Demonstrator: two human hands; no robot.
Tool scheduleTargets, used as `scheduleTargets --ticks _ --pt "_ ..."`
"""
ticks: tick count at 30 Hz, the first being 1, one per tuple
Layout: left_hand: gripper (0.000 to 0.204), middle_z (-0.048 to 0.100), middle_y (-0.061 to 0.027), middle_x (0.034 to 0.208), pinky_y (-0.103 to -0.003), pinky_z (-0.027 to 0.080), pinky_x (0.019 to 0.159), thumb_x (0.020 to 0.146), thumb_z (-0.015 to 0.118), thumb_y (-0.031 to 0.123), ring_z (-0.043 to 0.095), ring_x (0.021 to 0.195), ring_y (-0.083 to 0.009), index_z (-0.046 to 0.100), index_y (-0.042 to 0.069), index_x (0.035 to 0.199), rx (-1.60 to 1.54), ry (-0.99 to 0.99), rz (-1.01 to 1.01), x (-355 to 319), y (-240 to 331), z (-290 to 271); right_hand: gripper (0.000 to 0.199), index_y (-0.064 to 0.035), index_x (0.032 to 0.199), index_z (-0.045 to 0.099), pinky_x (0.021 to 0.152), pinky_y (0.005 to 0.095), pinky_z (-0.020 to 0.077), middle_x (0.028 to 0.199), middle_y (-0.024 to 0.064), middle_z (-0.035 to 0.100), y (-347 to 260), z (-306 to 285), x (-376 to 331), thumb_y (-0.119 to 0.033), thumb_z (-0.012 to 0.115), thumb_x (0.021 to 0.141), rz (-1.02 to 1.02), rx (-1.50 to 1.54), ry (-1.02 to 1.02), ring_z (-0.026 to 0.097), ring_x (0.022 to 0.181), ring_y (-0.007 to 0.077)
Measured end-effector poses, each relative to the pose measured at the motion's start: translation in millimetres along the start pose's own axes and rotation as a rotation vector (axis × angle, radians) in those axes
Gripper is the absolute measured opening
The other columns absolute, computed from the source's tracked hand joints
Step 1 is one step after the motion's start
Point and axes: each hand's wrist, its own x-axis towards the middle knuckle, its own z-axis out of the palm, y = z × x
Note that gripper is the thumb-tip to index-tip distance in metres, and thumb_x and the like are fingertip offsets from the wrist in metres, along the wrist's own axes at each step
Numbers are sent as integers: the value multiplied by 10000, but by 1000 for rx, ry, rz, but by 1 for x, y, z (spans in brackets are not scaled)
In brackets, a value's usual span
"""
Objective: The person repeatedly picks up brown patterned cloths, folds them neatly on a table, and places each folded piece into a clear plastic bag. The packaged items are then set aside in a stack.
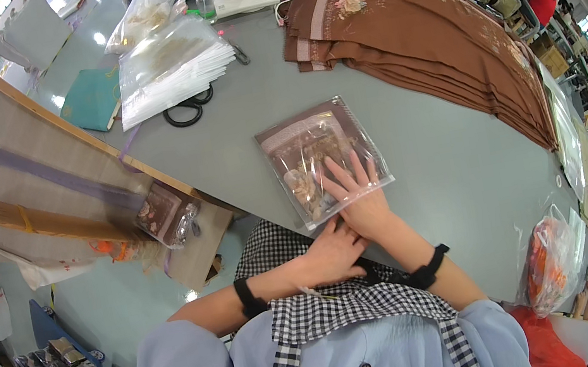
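A folded brown patterned scarf in a clear plastic bag (320, 155) lies flat on the grey table before me. My right hand (362, 203) rests on its lower right part, palm down, with fingers spread. Just below the bag's near edge is my left hand (333, 251), its fingers bent and partly tucked beside my right wrist. Whether those fingers pinch the bag's edge or something else is hidden.
A tall stack of brown cloths (403, 46) covers the far right. Clear bags (167, 68), black scissors (190, 109) and a teal notebook (90, 100) lie at the far left. Another bagged scarf (167, 214) rests on the wooden board (44, 149). An orange-filled bag (547, 260) sits at right.
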Motion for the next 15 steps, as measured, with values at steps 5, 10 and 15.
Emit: scheduleTargets --ticks 5,10,15 --pt "388 627 -153 1157 -359 451 971 842 650 284 577 1118 -313 619 62 1158 -593 -296 -26 10 -31 -78 622 -197 1431 423 1082 702 107 1554 90 238 1 -3 -27 -438 579 880 51 215 -295 163 1417 451" --pt "583 340 -142 1497 -573 171 1126 946 467 500 247 1414 -332 428 155 1415 58 180 -197 55 -90 -81 628 -129 1420 433 1111 653 111 1521 164 276 4 -7 -38 -394 594 874 131 296 -117 164 1415 460" --pt "680 233 -140 1557 -634 72 1121 937 406 588 135 1456 -349 338 181 1478 239 123 -243 60 -108 -43 624 -163 1393 474 1122 613 147 1520 192 268 6 -2 -32 -396 650 841 246 154 -170 196 1380 515"
